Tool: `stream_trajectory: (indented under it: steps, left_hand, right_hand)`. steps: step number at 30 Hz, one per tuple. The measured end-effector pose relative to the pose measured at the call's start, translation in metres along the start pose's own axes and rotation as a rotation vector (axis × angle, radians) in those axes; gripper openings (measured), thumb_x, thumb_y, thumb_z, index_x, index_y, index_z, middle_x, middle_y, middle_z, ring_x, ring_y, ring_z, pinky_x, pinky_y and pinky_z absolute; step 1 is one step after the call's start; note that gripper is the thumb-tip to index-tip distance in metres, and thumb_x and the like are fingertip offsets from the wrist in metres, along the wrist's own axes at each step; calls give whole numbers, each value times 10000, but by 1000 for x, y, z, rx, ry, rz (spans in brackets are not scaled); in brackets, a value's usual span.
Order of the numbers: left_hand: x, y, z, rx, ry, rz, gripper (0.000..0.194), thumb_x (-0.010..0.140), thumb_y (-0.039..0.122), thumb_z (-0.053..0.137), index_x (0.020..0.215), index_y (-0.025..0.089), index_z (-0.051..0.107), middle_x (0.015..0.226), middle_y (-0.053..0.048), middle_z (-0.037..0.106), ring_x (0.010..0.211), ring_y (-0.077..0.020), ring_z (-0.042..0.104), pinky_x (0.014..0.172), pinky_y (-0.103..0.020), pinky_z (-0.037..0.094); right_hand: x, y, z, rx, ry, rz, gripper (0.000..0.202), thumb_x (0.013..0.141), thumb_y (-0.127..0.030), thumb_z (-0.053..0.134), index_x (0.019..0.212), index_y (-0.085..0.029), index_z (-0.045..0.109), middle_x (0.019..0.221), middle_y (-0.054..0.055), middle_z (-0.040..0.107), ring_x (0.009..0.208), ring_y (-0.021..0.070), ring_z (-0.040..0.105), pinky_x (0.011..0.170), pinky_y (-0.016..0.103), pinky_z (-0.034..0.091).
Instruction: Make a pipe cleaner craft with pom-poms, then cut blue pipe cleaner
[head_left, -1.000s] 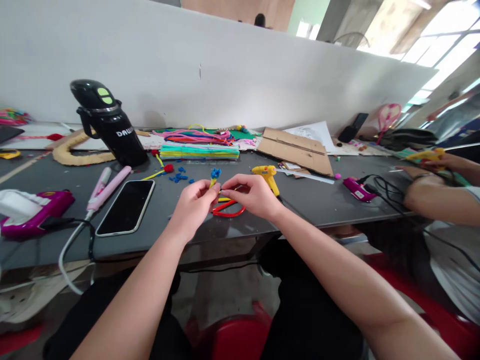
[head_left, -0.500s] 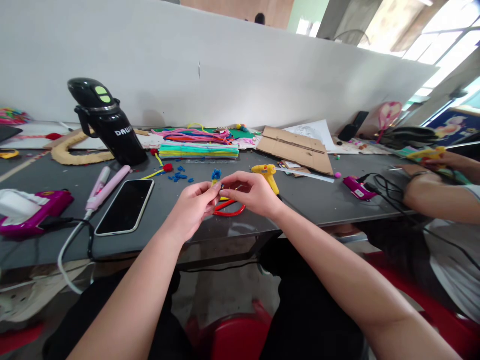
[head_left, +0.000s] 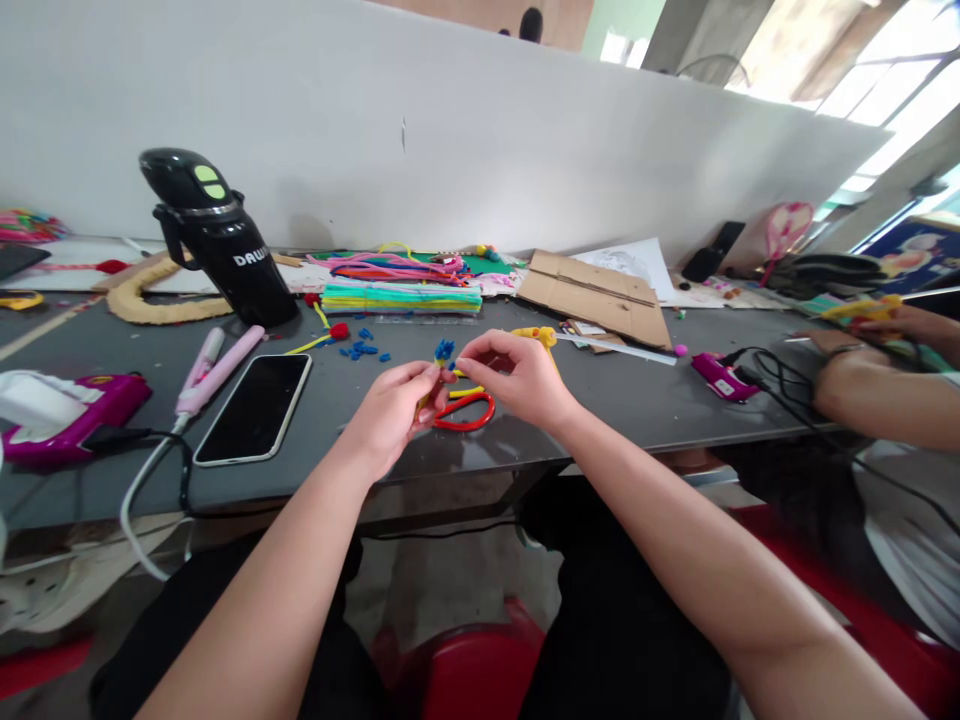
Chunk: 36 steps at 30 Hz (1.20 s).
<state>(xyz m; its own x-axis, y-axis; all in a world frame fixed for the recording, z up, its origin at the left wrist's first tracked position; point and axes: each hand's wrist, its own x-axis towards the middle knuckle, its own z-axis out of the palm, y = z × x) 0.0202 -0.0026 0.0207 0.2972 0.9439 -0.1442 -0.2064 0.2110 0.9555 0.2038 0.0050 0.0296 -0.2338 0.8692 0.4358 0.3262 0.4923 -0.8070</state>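
My left hand (head_left: pixel 394 410) pinches a small blue-tufted craft piece (head_left: pixel 445 350) with some yellow below the tuft, upright between thumb and fingers. Close on its right is my right hand (head_left: pixel 521 375), thumb and forefinger together beside the blue tuft; whatever they hold is too small to make out. Beneath the hands a red loop-shaped handle (head_left: pixel 469 425) with a yellow part lies on the table, partly covered. Several short blue pieces (head_left: pixel 360 350) are scattered behind my left hand. A yellow glue gun (head_left: pixel 545 335) lies behind my right hand, which hides much of it.
On the left are a phone (head_left: pixel 255 408), a pink styling iron (head_left: pixel 225 370), a purple power strip (head_left: pixel 82 420) and a black bottle (head_left: pixel 236 255). Bundled pipe cleaners (head_left: pixel 401 299) and cardboard (head_left: pixel 596 298) lie at the back. Another person's arm (head_left: pixel 870 385) rests at right.
My right hand has drawn slightly away to the right from the piece, so its blue tuft shows more. My left hand still holds it. The view has shifted slightly.
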Motion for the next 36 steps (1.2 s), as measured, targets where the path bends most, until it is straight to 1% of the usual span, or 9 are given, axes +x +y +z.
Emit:
stream_trajectory:
  steps: [5,8,18,24,30,36]
  left_hand:
    - [1,-1,2,59,31,-6,220,840,359,655,828,139,642,630,6,522,508,-56,376,465,-174,256]
    - [1,-1,3,94,29,-14,240,843,385,655,836,145,640,633,8,523,514,-60,387,471,-175,264]
    - [1,-2,4,175,33,-1,260,830,418,647,805,160,632,641,6,520,551,-85,431,484,-184,288]
    - [0,-2,5,209,26,23,254,827,415,635,777,166,624,626,15,512,537,-84,411,479,-194,275]
    - [0,-3,3,279,14,72,265,838,422,619,776,166,634,631,9,513,548,-95,412,487,-208,277]
    - [1,-4,1,284,24,68,269,850,426,607,791,165,640,634,7,518,546,-95,419,489,-210,277]
  right_hand:
    - [1,-1,-1,-111,20,-93,154,913,-307,606,906,-171,678,862,26,691,750,125,605,680,253,495]
    - [2,0,-2,-154,25,-113,155,924,-304,599,903,-174,681,866,28,687,759,127,597,678,258,482]
    - [2,-1,-1,-212,49,-105,153,928,-322,597,892,-192,668,852,27,679,733,136,570,662,275,461]
    - [3,-2,-1,-224,57,-110,145,922,-310,606,871,-189,667,833,25,673,705,130,555,662,276,459]
    - [2,-2,0,-188,60,-86,143,905,-302,624,849,-180,673,797,19,664,673,123,539,650,275,457]
    - [0,-2,-2,-194,64,-83,155,904,-297,608,891,-182,712,823,30,666,663,126,525,642,284,455]
